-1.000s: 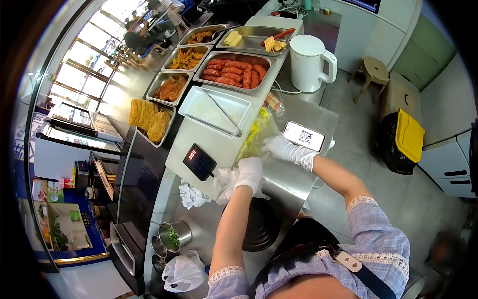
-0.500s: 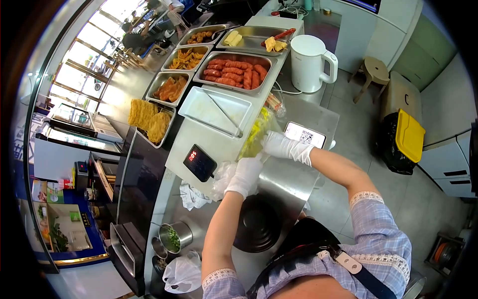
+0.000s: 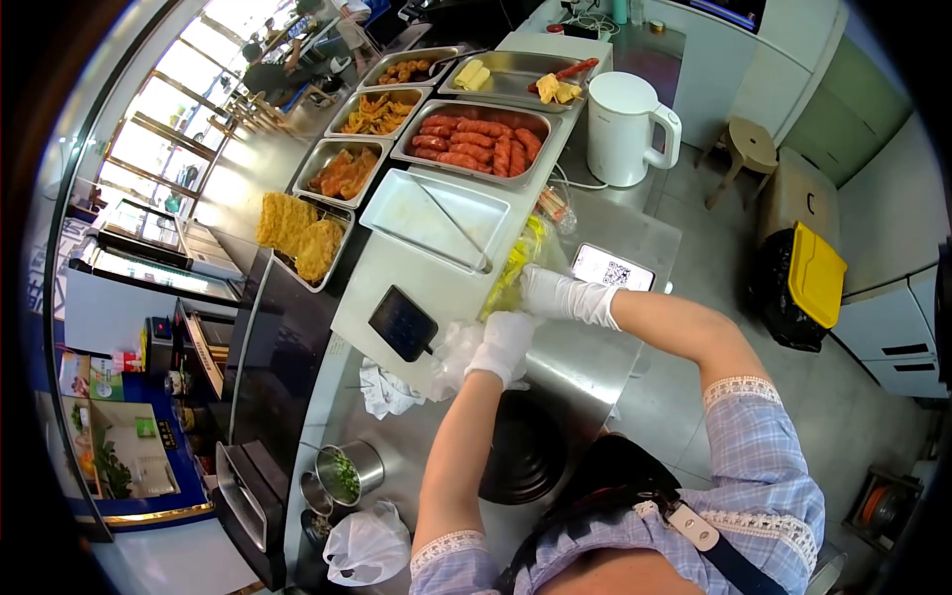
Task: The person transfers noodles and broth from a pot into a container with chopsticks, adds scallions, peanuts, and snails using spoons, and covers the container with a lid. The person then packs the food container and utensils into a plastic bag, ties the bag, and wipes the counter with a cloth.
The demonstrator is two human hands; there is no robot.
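White gloves cover both my hands. My right hand [image 3: 557, 296] is closed at the edge of a thin plastic bag with yellow print [image 3: 531, 254], which hangs at the counter's side. My left hand [image 3: 504, 345] is closed at the lower end of the same bag, its fingertips nearly meeting the right hand. Exactly how the fingers grip is partly hidden by the gloves. Crumpled clear plastic bags [image 3: 456, 354] lie just left of my left hand. Near my right hand lies a phone-like panel with a QR code [image 3: 613, 269].
A white tray with tongs [image 3: 421, 220], a sausage pan [image 3: 476, 141] and several other food pans stand on the counter. A black display device [image 3: 404, 323] is nearby. A white kettle [image 3: 622, 129] stands behind. Below are a cup of chopped greens [image 3: 347, 476] and a black round lid [image 3: 521, 451].
My left hand has shifted slightly right, closer to the right hand. The red digits on the black device no longer show. The whole view has shifted a little.
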